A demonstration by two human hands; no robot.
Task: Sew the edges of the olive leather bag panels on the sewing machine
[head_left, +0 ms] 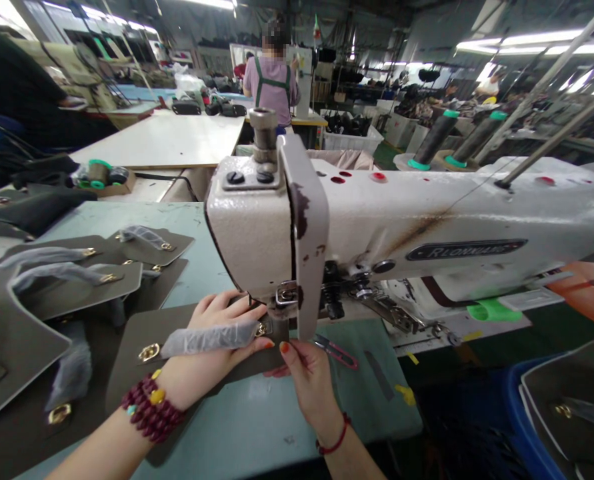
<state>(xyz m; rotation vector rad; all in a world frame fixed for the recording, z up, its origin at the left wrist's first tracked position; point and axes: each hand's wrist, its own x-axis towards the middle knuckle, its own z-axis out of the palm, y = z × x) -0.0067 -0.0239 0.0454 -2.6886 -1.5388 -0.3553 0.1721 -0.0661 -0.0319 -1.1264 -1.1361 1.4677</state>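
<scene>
A white industrial sewing machine [377, 220] stands on a pale green table [257, 427]. Under its needle lies a grey-brown bag panel [137, 333] with gold rings and a handle wrapped in clear film [207, 339]. My left hand [207, 347] lies on the panel and the wrapped handle, fingers stretched toward the needle, a bead bracelet on the wrist. My right hand [307, 380] pinches the panel's near edge just below the presser foot, fingers closed. The needle itself is hidden behind the machine head.
A stack of similar panels with wrapped handles [61, 287] lies at the left. Red-handled snips [337, 353] rest right of the needle. A blue bin [561, 413] holds more panels at the lower right. Thread cones [437, 137] stand behind. A person in an apron [271, 80] works further back.
</scene>
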